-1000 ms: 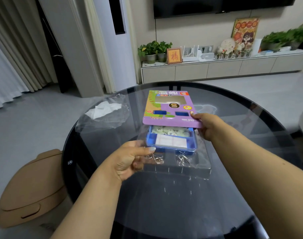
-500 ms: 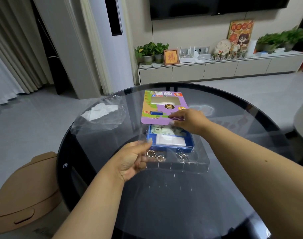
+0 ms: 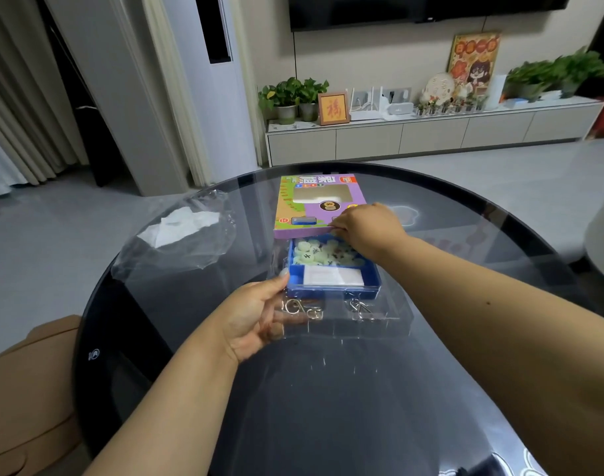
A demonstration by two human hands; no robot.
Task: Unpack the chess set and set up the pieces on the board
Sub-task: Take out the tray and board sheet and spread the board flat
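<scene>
Left hand (image 3: 256,316): I gripped the clear plastic tray (image 3: 341,314) by its left edge.
Right hand (image 3: 366,228): I pinched the purple cardboard sleeve's (image 3: 319,204) near edge.
Blue box of pale round pieces (image 3: 331,266): mid-table, half uncovered.

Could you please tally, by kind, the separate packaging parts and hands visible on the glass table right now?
Purple cardboard sleeve: 1
Blue plastic tray with pale round pieces: 1
Clear plastic case with metal ring puzzles: 1
Loose clear plastic wrap: 1
Hands: 2, left hand and right hand
Total: 6
</scene>
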